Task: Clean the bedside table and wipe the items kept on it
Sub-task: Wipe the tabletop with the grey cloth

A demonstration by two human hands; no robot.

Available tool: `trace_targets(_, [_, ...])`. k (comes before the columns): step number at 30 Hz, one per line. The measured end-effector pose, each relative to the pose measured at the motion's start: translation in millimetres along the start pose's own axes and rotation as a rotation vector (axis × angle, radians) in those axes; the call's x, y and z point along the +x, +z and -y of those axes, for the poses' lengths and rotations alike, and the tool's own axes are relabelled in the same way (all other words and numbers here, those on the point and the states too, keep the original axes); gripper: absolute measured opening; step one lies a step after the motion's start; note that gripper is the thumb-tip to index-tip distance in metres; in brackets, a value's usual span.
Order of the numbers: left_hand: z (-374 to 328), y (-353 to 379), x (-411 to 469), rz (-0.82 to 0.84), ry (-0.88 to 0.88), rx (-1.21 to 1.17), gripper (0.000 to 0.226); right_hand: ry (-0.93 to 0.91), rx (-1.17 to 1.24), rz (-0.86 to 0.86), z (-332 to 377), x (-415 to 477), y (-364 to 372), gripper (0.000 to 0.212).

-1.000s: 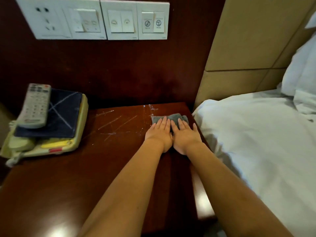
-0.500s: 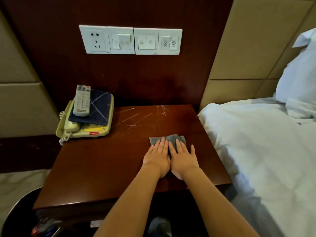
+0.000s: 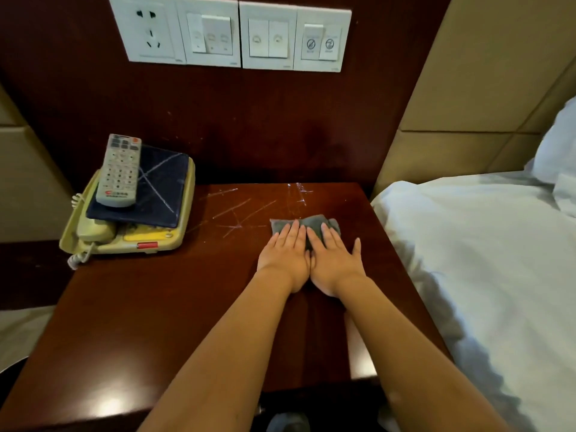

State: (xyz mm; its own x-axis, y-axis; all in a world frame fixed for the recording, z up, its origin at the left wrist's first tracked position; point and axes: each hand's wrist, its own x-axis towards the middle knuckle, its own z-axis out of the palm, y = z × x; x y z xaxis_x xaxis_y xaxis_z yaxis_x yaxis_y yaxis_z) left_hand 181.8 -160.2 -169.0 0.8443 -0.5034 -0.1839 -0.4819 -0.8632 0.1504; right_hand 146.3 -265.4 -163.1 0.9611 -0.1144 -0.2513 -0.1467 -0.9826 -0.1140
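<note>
At the back left corner of the desk (image 3: 149, 313) stands a cream telephone (image 3: 103, 235), with a dark blue pad (image 3: 162, 188) laid on top of it and a grey remote (image 3: 120, 171) on the pad. None of these is being handled. Just right of the phone, pale streaks (image 3: 237, 210) cross the back of the wood. Towards the back right corner, the left hand (image 3: 285, 260) and right hand (image 3: 335, 265) lie side by side, touching. Their fingers (image 3: 293, 233) are straight and close together, pressed flat on a small grey cloth (image 3: 313, 222) whose far edge shows past the fingertips. The right thumb is spread out to the side. Right of the desk's edge lies the white bed (image 3: 483, 260). The step in hand looks to be wiping the desk top itself. The next move probably calls for sliding the cloth left and back over the streaks with firm downward pressure, stopping short of the phone. The stacked items remain to be lifted and wiped.
</note>
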Motion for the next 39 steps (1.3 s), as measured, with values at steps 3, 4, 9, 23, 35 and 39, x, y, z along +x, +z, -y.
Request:
trace_targets(3, [12.1, -8.3, 36.0, -0.015, -0.003, -0.015, 0.056, 0.011, -0.010, -0.010, -2.0, 38.5, -8.9, 0.054])
trace_targets(4, [16.1, -10.7, 48.9, -0.021, -0.006, -0.017, 0.056, 0.016, -0.006, -0.013, -2.8, 52.0, -11.8, 0.054])
trace_targets(9, [35.6, -23.3, 108.1, -0.038, -0.001, -0.002, 0.055, 0.033, 0.028, -0.044, -6.5, 111.9, -24.9, 0.053])
trace_targets(23, [36.1, -29.5, 113.9, -0.046, -0.026, 0.010, 0.056, 0.012, 0.005, -0.079, -6.8, 118.3, -30.7, 0.052])
trace_targets(35, [-16.0, 0.7, -11.0, -0.007, 0.011, 0.078, 0.055, 0.031, 0.009, -0.009, -7.9, -19.2, -1.2, 0.055])
trace_targets(39, [-38.7, 7.7, -33.1, -0.001, 0.042, 0.085, 0.055, 0.064, -0.011, -0.003, -20.8, -50.5, 6.8, 0.055])
